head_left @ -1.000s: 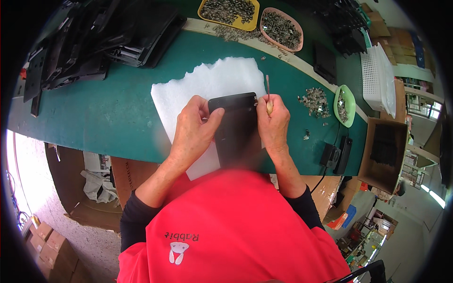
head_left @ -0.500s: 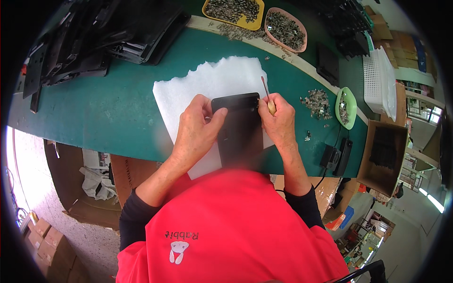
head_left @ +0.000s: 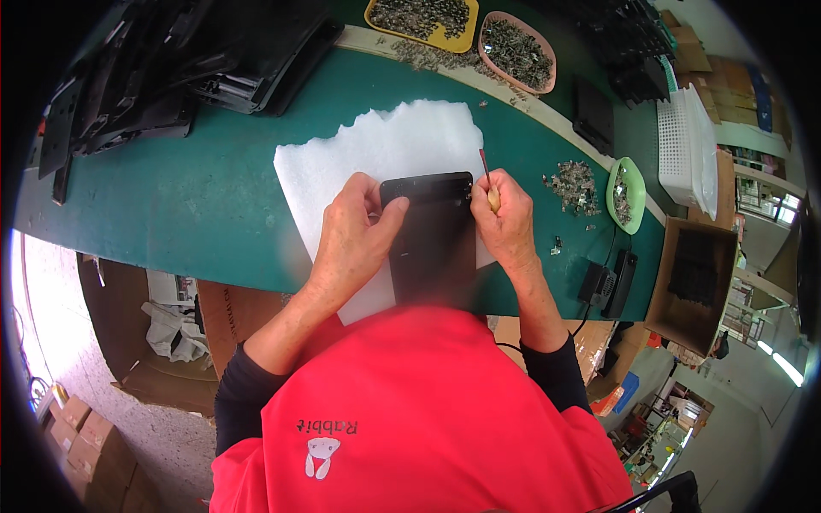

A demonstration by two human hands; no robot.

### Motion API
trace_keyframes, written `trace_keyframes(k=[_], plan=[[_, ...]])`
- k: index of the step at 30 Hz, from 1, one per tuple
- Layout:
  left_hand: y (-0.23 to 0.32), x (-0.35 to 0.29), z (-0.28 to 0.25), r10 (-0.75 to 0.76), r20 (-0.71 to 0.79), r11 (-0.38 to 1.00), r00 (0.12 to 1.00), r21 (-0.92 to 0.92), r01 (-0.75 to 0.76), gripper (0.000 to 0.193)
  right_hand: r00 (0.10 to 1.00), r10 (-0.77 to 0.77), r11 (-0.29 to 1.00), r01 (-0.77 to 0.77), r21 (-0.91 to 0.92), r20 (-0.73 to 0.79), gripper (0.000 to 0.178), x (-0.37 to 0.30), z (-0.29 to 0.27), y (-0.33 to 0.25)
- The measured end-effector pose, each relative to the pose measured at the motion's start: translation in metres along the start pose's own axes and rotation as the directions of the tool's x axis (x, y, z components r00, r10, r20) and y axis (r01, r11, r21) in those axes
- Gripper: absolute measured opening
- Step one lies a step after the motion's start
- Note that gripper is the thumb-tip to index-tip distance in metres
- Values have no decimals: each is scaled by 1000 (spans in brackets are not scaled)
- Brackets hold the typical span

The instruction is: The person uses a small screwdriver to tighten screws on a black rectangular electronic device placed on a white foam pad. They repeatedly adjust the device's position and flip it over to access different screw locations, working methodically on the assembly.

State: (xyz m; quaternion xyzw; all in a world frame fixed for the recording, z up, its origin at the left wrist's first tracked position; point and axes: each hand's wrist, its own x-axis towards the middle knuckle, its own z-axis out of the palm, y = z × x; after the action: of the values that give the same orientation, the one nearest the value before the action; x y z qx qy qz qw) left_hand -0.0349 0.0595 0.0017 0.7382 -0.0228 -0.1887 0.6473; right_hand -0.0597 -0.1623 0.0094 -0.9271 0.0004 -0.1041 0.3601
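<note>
A black, flat plastic panel (head_left: 434, 244) with rounded far corners is held over a white foam sheet (head_left: 410, 132), its near end close to my red apron. My left hand (head_left: 357, 231) grips the panel's left edge, thumb on top and fingers curled at the far-left corner. At the far-right corner my right hand (head_left: 505, 218) is closed round the yellowish handle of a screwdriver (head_left: 493, 198), whose thin dark shaft points away from me. The right thumb presses by the panel's corner, where a small shiny piece shows.
Small metal clips fill a yellow tray (head_left: 468, 32), a pink basket (head_left: 547, 73) and a green basket (head_left: 635, 218). A loose clip pile (head_left: 575, 188) lies at right on the green table (head_left: 205, 214). Black panels (head_left: 274, 81) are stacked far left; a black power adapter (head_left: 597, 284) sits near right.
The panel and both hands have shifted very slightly. The screwdriver's shaft has tilted a little, its tip now lower in the picture. Both grips stay the same.
</note>
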Motion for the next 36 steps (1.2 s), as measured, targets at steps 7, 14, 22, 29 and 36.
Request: trace_keyframes(k=[7, 14, 22, 29, 36], plan=[[1, 3, 0, -50, -6, 998, 999, -49, 50, 29, 921, 292, 863, -370, 344, 259, 13, 8, -16, -4], [-2, 2, 0, -31, 15, 999, 999, -33, 32, 22, 953, 292, 934, -303, 187, 87, 14, -2, -2, 0], [0, 1, 0, -10, 6, 1000, 1000, -8, 10, 22, 997, 66, 997, -68, -45, -42, 13, -1, 4, -6], [1, 1, 1, -2, 4, 1000, 1000, -19, 2, 21, 990, 80, 988, -94, -121, -114, 12, -7, 13, -12], [0, 1, 0, -4, 5, 999, 1000, -43, 4, 21, 980, 162, 969, -180, -169, -114, 12, -5, 19, -19]])
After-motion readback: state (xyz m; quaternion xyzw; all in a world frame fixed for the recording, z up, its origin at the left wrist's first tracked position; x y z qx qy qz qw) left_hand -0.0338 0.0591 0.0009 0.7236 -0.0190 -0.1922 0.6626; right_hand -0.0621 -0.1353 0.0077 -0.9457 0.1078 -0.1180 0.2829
